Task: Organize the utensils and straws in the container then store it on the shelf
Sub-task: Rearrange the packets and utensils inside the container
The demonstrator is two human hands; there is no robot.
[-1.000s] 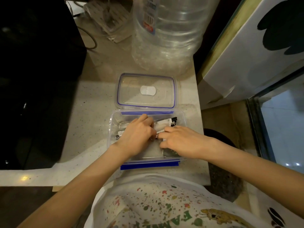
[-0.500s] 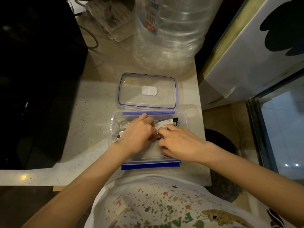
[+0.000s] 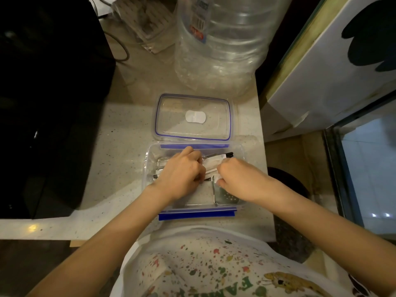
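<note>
A clear plastic container point(image 3: 150, 155) with blue clips sits on the speckled counter, open. Its lid point(image 3: 194, 116) lies flat just behind it. Both my hands are inside the container. My left hand point(image 3: 181, 175) is curled over paper-wrapped straws and utensils point(image 3: 212, 165) on the left side. My right hand point(image 3: 240, 179) pinches the wrapped bundle near the middle. A black-tipped utensil point(image 3: 228, 154) pokes out at the back right. A perforated metal piece point(image 3: 225, 197) lies in the front right corner. What lies under my hands is hidden.
A large clear water bottle point(image 3: 220, 43) stands behind the lid. A dark appliance point(image 3: 49, 103) fills the left side. A white cabinet point(image 3: 334, 67) rises at the right, with a glass tank point(image 3: 368, 168) below it. A cable and white block point(image 3: 141, 24) lie at the back.
My right hand has drawn back toward the middle and curled tighter on the wrapped bundle, uncovering the metal piece in the front right corner. My left hand has barely moved.
</note>
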